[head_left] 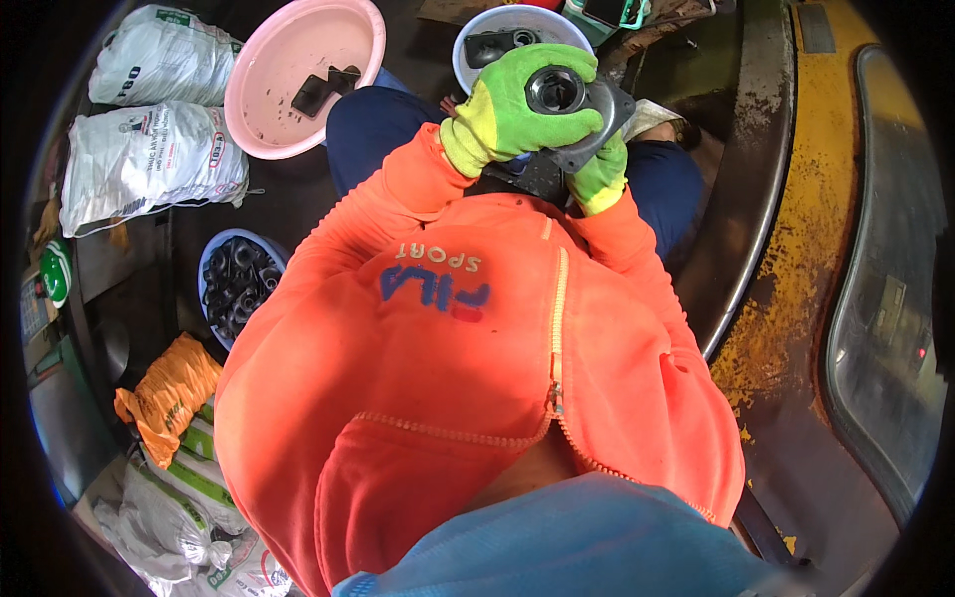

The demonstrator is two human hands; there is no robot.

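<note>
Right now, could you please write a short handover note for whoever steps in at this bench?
Left hand, in a green glove, grips the grey metal housing from above, over its round bore. Right hand supports it from below. The housing is held above the lap.
Pink basin holds two dark parts; blue basin is full of black rings; white bowl holds a dark part.
Done and left: cannot tell from this view.

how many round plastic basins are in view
3: a pink basin upper left, a white basin behind the gloved hands, a blue basin of dark parts at left. Others may be hidden.
</note>
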